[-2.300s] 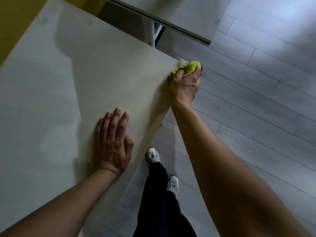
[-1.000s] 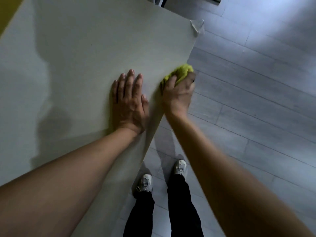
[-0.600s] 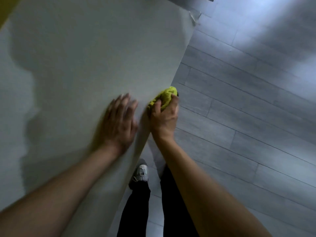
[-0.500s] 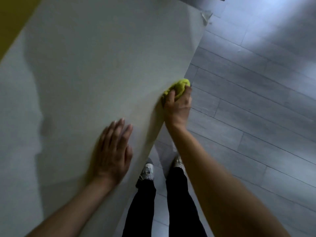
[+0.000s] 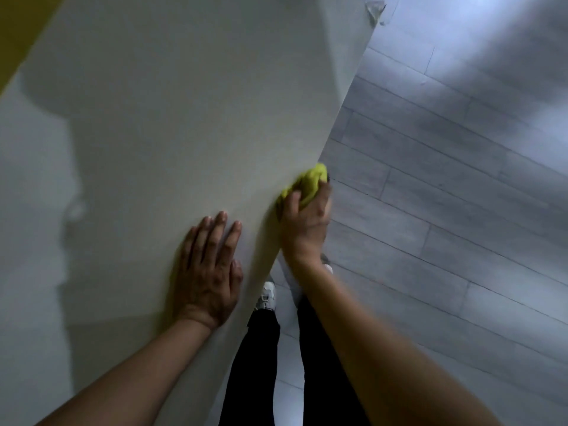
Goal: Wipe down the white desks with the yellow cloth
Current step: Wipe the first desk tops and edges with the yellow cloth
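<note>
desk top point(image 5: 159, 124) fills the left, pale and bare where it shows. left hand point(image 5: 209, 272) lies flat on it near the edge, fingers straight and together, holding nothing. right hand point(image 5: 305, 219) curls round the bunched yellow cloth point(image 5: 310, 182), pressing it to the desk's edge. cloth looks soft, light, easily crumpled; best gripped as a wad in the palm. floor point(image 5: 445, 210) lies right.

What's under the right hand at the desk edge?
The right hand grips the bunched yellow cloth against the white desk edge. The cloth's lower part and the edge beneath it are covered.
</note>
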Action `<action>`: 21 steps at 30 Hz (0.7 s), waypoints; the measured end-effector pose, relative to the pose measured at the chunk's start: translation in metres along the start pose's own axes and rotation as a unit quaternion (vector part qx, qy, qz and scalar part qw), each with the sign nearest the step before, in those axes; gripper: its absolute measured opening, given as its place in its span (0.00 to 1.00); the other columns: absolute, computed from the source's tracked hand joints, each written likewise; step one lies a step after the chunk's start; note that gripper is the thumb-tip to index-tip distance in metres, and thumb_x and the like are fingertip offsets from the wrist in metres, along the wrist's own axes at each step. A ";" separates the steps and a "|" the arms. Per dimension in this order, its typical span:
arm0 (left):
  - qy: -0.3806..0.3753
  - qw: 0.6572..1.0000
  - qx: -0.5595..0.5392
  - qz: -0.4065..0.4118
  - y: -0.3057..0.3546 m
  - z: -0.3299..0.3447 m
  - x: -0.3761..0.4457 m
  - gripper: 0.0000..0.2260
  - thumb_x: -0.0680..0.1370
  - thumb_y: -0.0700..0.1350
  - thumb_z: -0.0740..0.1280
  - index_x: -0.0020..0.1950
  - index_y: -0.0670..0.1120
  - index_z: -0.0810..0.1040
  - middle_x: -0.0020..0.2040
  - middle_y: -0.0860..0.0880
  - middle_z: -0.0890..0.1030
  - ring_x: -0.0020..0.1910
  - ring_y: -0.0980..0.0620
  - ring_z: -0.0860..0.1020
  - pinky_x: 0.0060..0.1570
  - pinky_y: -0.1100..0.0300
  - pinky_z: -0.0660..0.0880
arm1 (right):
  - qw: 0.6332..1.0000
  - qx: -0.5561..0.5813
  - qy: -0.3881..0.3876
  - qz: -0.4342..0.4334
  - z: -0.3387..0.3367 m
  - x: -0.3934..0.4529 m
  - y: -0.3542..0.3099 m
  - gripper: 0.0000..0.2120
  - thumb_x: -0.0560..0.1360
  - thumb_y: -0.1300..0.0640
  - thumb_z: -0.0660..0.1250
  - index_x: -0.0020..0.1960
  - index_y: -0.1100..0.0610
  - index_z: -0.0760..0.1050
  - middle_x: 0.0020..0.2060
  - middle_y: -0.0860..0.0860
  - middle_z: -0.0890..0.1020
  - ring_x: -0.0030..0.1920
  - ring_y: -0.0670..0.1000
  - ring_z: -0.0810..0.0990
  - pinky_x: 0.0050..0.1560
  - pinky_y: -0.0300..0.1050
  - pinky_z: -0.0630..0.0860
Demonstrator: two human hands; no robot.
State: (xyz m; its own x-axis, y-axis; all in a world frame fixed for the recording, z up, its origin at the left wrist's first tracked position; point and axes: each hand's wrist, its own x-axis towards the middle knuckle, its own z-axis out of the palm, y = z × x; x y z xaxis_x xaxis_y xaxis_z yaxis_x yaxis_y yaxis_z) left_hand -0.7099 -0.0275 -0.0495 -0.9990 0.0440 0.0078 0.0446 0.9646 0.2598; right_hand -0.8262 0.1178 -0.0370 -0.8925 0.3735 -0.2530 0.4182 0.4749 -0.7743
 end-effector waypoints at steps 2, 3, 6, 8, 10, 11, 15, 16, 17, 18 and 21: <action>-0.005 1.000 0.006 0.000 0.001 0.000 -0.001 0.27 0.81 0.48 0.55 0.79 0.43 0.69 0.81 0.41 0.65 0.80 0.38 0.63 0.77 0.38 0.61 | 1.000 -0.005 -0.023 0.012 -0.001 -0.035 0.011 0.21 0.81 0.53 0.60 0.72 0.54 0.62 0.52 0.55 0.72 0.52 0.58 0.76 0.51 0.56 0.76; -0.005 1.000 0.006 0.000 0.001 0.001 -0.001 0.27 0.81 0.48 0.55 0.79 0.43 0.69 0.81 0.41 0.65 0.80 0.38 0.63 0.77 0.38 0.61 | 0.999 -0.011 -0.026 0.024 -0.002 -0.041 0.013 0.20 0.81 0.52 0.60 0.72 0.53 0.62 0.51 0.54 0.71 0.52 0.58 0.75 0.52 0.58 0.76; 0.000 1.000 0.002 -0.001 -0.001 0.003 -0.001 0.26 0.81 0.48 0.55 0.79 0.43 0.69 0.81 0.41 0.65 0.80 0.38 0.63 0.78 0.38 0.60 | 0.999 -0.021 -0.038 0.024 -0.004 -0.031 0.009 0.21 0.81 0.52 0.59 0.72 0.55 0.62 0.53 0.56 0.72 0.53 0.58 0.75 0.54 0.59 0.76; 0.002 1.000 0.003 0.002 -0.002 0.006 -0.002 0.27 0.81 0.48 0.55 0.80 0.43 0.68 0.81 0.41 0.64 0.81 0.38 0.62 0.78 0.38 0.60 | 0.999 -0.023 -0.038 0.007 -0.005 -0.006 0.002 0.21 0.81 0.53 0.59 0.73 0.57 0.62 0.56 0.59 0.73 0.53 0.60 0.75 0.53 0.56 0.75; 0.002 1.000 0.002 0.002 -0.002 0.006 -0.002 0.27 0.81 0.48 0.55 0.80 0.44 0.67 0.82 0.42 0.63 0.81 0.39 0.61 0.78 0.38 0.59 | 0.999 -0.025 -0.023 0.007 -0.004 0.032 -0.011 0.22 0.82 0.53 0.59 0.73 0.58 0.62 0.57 0.61 0.74 0.55 0.62 0.75 0.54 0.56 0.75; 0.000 1.000 0.001 0.003 -0.002 0.006 -0.002 0.27 0.81 0.48 0.55 0.81 0.44 0.66 0.82 0.42 0.62 0.82 0.40 0.60 0.79 0.39 0.59 | 0.999 -0.027 -0.012 0.013 -0.002 0.056 -0.020 0.22 0.82 0.53 0.59 0.73 0.58 0.62 0.58 0.61 0.74 0.56 0.62 0.76 0.56 0.57 0.75; -0.001 1.000 0.011 0.006 -0.004 0.007 -0.002 0.27 0.82 0.49 0.54 0.82 0.45 0.64 0.83 0.43 0.60 0.82 0.41 0.58 0.79 0.39 0.58 | 0.998 -0.050 0.003 0.035 -0.003 0.153 -0.054 0.21 0.81 0.52 0.58 0.72 0.58 0.62 0.60 0.62 0.75 0.59 0.62 0.76 0.58 0.54 0.74; 0.001 1.000 0.012 0.006 -0.005 0.008 -0.004 0.27 0.82 0.49 0.53 0.82 0.45 0.64 0.83 0.43 0.60 0.82 0.41 0.58 0.79 0.39 0.58 | 0.998 -0.057 0.001 0.037 -0.005 0.170 -0.059 0.21 0.81 0.52 0.58 0.72 0.57 0.62 0.61 0.61 0.76 0.60 0.62 0.76 0.59 0.54 0.74; 0.005 1.000 0.011 0.008 -0.005 0.009 -0.004 0.27 0.82 0.49 0.53 0.82 0.45 0.64 0.83 0.44 0.60 0.82 0.41 0.58 0.79 0.39 0.58 | 0.997 -0.059 0.000 0.039 -0.006 0.183 -0.062 0.20 0.81 0.52 0.57 0.72 0.57 0.62 0.62 0.61 0.76 0.61 0.62 0.76 0.60 0.54 0.74; 0.010 1.000 0.011 0.010 -0.005 0.010 -0.003 0.27 0.82 0.49 0.53 0.82 0.45 0.64 0.83 0.44 0.60 0.82 0.42 0.58 0.79 0.39 0.58 | 0.997 -0.060 0.003 0.038 -0.006 0.189 -0.063 0.20 0.81 0.52 0.57 0.72 0.56 0.63 0.62 0.60 0.76 0.61 0.62 0.77 0.60 0.54 0.74; 0.014 1.000 0.016 0.014 -0.007 0.010 -0.003 0.27 0.81 0.48 0.54 0.82 0.45 0.65 0.83 0.44 0.60 0.82 0.41 0.58 0.79 0.39 0.58 | 0.998 -0.051 0.018 0.025 -0.003 0.164 -0.054 0.20 0.81 0.52 0.58 0.71 0.56 0.64 0.60 0.60 0.76 0.58 0.61 0.77 0.57 0.53 0.74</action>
State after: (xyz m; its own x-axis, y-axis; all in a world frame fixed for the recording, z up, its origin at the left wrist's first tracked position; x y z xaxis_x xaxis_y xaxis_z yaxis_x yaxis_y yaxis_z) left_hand -0.7076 -0.0315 -0.0615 -0.9971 0.0638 0.0415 0.0716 0.9710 0.2279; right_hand -0.9949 0.1559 -0.0346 -0.8639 0.4267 -0.2678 0.4794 0.5333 -0.6970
